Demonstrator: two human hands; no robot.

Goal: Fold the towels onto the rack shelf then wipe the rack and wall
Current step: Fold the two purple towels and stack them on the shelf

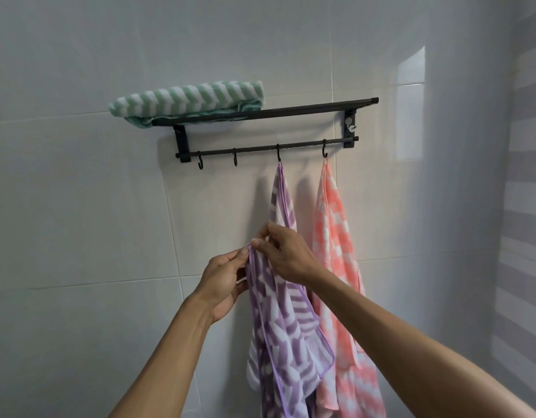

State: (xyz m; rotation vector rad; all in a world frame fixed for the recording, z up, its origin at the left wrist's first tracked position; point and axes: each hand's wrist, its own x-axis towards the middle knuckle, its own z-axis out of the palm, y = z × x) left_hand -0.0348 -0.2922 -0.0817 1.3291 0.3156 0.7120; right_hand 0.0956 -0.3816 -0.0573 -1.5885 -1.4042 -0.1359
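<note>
White tile wall (79, 206) — both hands pinch the purple towel (283, 324): left hand (223, 282), right hand (286, 254). It hangs long, its hook (278, 156) at 12 o'clock.

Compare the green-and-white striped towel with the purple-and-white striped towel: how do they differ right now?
The green-and-white striped towel lies folded on the black rack shelf, untouched. The purple-and-white striped towel hangs unfolded from a hook, its edge pinched by the left hand and right hand. Both share white stripes.
</note>
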